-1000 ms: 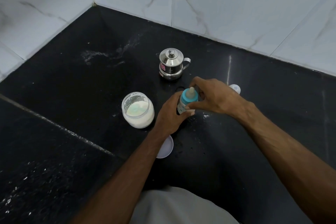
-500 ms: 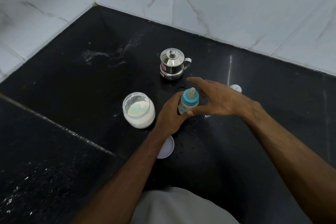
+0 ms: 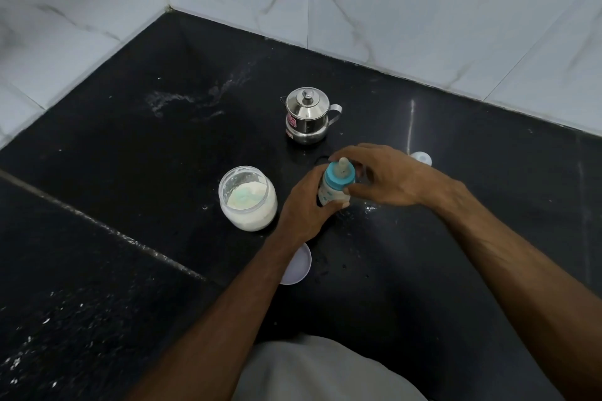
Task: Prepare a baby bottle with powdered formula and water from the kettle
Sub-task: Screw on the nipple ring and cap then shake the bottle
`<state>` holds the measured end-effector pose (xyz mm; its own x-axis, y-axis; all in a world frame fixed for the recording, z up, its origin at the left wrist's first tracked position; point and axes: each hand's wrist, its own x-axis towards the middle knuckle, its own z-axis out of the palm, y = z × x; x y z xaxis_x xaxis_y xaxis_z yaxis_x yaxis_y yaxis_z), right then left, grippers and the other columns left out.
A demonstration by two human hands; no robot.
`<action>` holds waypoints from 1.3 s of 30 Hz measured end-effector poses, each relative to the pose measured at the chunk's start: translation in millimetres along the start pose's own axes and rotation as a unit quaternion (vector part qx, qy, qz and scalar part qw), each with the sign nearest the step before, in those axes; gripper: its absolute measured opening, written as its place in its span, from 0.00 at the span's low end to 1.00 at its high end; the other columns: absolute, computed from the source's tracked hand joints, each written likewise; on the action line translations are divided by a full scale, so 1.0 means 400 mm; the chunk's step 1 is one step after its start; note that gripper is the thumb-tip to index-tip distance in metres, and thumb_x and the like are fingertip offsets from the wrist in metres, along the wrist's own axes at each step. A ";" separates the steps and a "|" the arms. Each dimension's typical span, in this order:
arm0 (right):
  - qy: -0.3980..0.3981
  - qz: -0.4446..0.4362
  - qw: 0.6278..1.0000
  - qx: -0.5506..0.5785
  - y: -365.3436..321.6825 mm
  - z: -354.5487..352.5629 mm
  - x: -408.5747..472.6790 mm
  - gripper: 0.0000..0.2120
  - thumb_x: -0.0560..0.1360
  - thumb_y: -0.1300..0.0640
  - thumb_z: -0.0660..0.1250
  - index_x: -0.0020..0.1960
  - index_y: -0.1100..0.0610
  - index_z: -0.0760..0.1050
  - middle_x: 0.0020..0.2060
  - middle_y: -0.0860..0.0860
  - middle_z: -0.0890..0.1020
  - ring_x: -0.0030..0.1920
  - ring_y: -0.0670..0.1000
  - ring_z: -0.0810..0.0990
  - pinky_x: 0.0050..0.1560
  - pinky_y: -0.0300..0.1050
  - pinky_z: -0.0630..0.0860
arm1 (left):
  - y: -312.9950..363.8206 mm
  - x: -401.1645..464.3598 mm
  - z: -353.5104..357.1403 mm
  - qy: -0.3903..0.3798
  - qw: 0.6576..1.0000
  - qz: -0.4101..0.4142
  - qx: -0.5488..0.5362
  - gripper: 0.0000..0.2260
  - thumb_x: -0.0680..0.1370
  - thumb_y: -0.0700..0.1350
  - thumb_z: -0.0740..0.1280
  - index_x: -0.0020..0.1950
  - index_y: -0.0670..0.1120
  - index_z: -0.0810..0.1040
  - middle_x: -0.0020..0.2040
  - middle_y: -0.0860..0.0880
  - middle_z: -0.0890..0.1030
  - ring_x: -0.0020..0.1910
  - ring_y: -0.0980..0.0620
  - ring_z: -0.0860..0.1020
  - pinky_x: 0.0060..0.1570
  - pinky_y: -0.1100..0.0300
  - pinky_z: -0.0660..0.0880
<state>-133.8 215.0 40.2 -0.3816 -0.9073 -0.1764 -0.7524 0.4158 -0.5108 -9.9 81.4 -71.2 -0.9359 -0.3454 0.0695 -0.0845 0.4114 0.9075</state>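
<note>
You're over a black stone counter (image 3: 130, 146) in a corner w/ white marbled wall tiles (image 3: 423, 10); pale smears near the back. Left to right: open powder jar (image 3: 248, 198), white lid (image 3: 297, 265) under your left forearm, steel kettle (image 3: 308, 120) behind. Your left hand (image 3: 304, 207) is curled round the baby bottle (image 3: 335, 187) body, upright at center; your right hand (image 3: 387, 174) fingers grasp its teal collar. Small white cap (image 3: 421, 159) just beyond.

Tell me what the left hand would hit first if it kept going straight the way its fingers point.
The left hand already grips the baby bottle, so nothing lies between them. Past the bottle, its line runs up and right toward the right hand, probably not the kettle, though depth is unclear.
</note>
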 end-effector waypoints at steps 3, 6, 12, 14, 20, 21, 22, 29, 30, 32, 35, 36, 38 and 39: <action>0.047 0.054 0.997 -0.016 -0.008 0.020 0.003 0.23 0.71 0.44 0.74 0.60 0.51 0.69 0.53 0.47 0.80 0.51 0.48 0.80 0.47 0.41 0.79 | 0.002 0.000 -0.001 -0.008 1.000 0.003 -0.010 0.27 0.73 0.46 0.75 0.69 0.48 0.70 0.64 0.54 0.76 0.62 0.61 0.75 0.61 0.70 0.71; 0.046 0.079 0.993 -0.074 -0.004 0.029 0.002 0.32 0.67 0.35 0.70 0.65 0.49 0.65 0.57 0.49 0.79 0.51 0.49 0.80 0.49 0.48 0.80 | 0.004 -0.002 -0.002 -0.007 1.000 0.006 -0.008 0.26 0.75 0.47 0.74 0.70 0.48 0.69 0.63 0.55 0.76 0.62 0.60 0.74 0.61 0.71 0.70; 0.016 -0.011 1.000 0.019 0.013 0.015 -0.001 0.26 0.73 0.50 0.72 0.68 0.51 0.69 0.58 0.47 0.78 0.54 0.46 0.78 0.49 0.33 0.72 | 0.007 -0.001 -0.001 -0.006 1.000 0.000 -0.008 0.27 0.73 0.46 0.75 0.70 0.47 0.70 0.63 0.54 0.76 0.62 0.61 0.74 0.62 0.69 0.71; 0.044 0.014 0.999 0.018 0.007 0.026 0.004 0.22 0.72 0.47 0.74 0.62 0.53 0.71 0.52 0.44 0.78 0.51 0.47 0.80 0.47 0.34 0.74 | 0.008 0.000 -0.001 -0.008 1.000 0.002 -0.011 0.27 0.73 0.46 0.75 0.70 0.47 0.70 0.64 0.52 0.77 0.62 0.60 0.75 0.61 0.69 0.71; 0.017 0.005 1.000 0.001 0.005 0.019 0.002 0.32 0.70 0.42 0.72 0.69 0.49 0.64 0.59 0.45 0.76 0.57 0.46 0.77 0.55 0.44 0.77 | 0.011 -0.003 -0.006 -0.005 1.000 0.000 -0.008 0.25 0.74 0.47 0.74 0.69 0.51 0.70 0.62 0.57 0.76 0.60 0.67 0.74 0.59 0.73 0.70; 0.007 -0.009 1.000 0.014 0.008 0.015 0.001 0.31 0.72 0.44 0.72 0.70 0.49 0.65 0.60 0.45 0.76 0.57 0.46 0.77 0.56 0.44 0.77 | 0.011 -0.002 -0.006 -0.005 1.000 -0.002 -0.009 0.25 0.74 0.47 0.74 0.68 0.52 0.70 0.62 0.57 0.76 0.60 0.67 0.74 0.59 0.73 0.70; 0.009 -0.018 1.000 0.023 0.010 0.015 0.002 0.27 0.73 0.46 0.72 0.68 0.50 0.67 0.58 0.46 0.78 0.56 0.46 0.78 0.54 0.43 0.78 | 0.011 -0.002 -0.006 -0.006 1.000 -0.005 -0.011 0.26 0.74 0.48 0.75 0.68 0.52 0.70 0.62 0.57 0.76 0.60 0.66 0.74 0.59 0.72 0.70; 0.085 0.064 0.994 0.009 0.008 0.070 0.003 0.30 0.66 0.32 0.67 0.59 0.49 0.64 0.53 0.49 0.81 0.48 0.49 0.82 0.46 0.48 0.82 | 0.013 -0.008 -0.006 -0.008 1.000 -0.001 -0.022 0.26 0.74 0.46 0.74 0.70 0.50 0.69 0.62 0.56 0.77 0.60 0.65 0.75 0.60 0.70 0.71; 0.068 0.044 0.997 0.014 0.008 0.064 -0.001 0.32 0.67 0.32 0.66 0.63 0.48 0.64 0.56 0.50 0.81 0.51 0.50 0.82 0.50 0.49 0.82 | 0.014 -0.008 -0.006 -0.007 1.000 0.001 -0.021 0.26 0.75 0.46 0.74 0.70 0.50 0.69 0.62 0.56 0.77 0.60 0.64 0.75 0.60 0.70 0.72; 0.020 0.007 0.999 0.032 0.014 0.046 -0.004 0.34 0.72 0.38 0.68 0.72 0.47 0.59 0.62 0.50 0.78 0.58 0.50 0.79 0.57 0.48 0.79 | 0.014 -0.007 -0.008 -0.007 1.000 0.002 -0.014 0.25 0.75 0.46 0.74 0.69 0.51 0.69 0.62 0.57 0.76 0.60 0.66 0.75 0.60 0.71 0.71; 0.017 -0.018 0.999 0.036 0.018 0.040 0.000 0.24 0.75 0.46 0.69 0.67 0.51 0.66 0.58 0.49 0.80 0.54 0.49 0.81 0.54 0.50 0.80 | 0.012 -0.008 -0.007 -0.011 1.000 -0.006 -0.013 0.27 0.73 0.48 0.75 0.69 0.52 0.69 0.62 0.57 0.77 0.60 0.64 0.76 0.60 0.70 0.72; 0.027 -0.012 0.999 0.036 0.018 0.045 0.002 0.22 0.75 0.46 0.70 0.64 0.52 0.67 0.56 0.49 0.81 0.52 0.49 0.81 0.52 0.51 0.81 | 0.011 -0.009 -0.006 -0.012 1.000 -0.008 -0.013 0.28 0.73 0.48 0.75 0.70 0.52 0.68 0.62 0.57 0.77 0.60 0.65 0.75 0.60 0.70 0.71; 0.045 0.015 0.998 0.034 0.015 0.061 0.003 0.22 0.74 0.45 0.70 0.61 0.52 0.66 0.55 0.50 0.81 0.50 0.51 0.82 0.50 0.52 0.81 | 0.010 -0.010 -0.005 -0.012 1.000 -0.008 -0.008 0.28 0.74 0.49 0.74 0.70 0.55 0.67 0.61 0.60 0.76 0.59 0.71 0.74 0.58 0.75 0.70; 0.056 0.023 0.998 0.032 0.015 0.068 0.003 0.23 0.73 0.44 0.70 0.61 0.52 0.66 0.55 0.51 0.81 0.51 0.52 0.82 0.49 0.52 0.82 | 0.010 -0.011 -0.005 -0.012 1.000 -0.007 -0.004 0.28 0.74 0.49 0.74 0.70 0.55 0.66 0.61 0.62 0.75 0.59 0.74 0.72 0.57 0.77 0.68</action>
<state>-124.1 214.8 13.9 -0.4757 -0.8730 -0.1075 -0.6984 0.4492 -0.5572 -5.5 82.8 -66.9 -0.9426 -0.3307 0.0468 -0.0947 0.3990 0.9120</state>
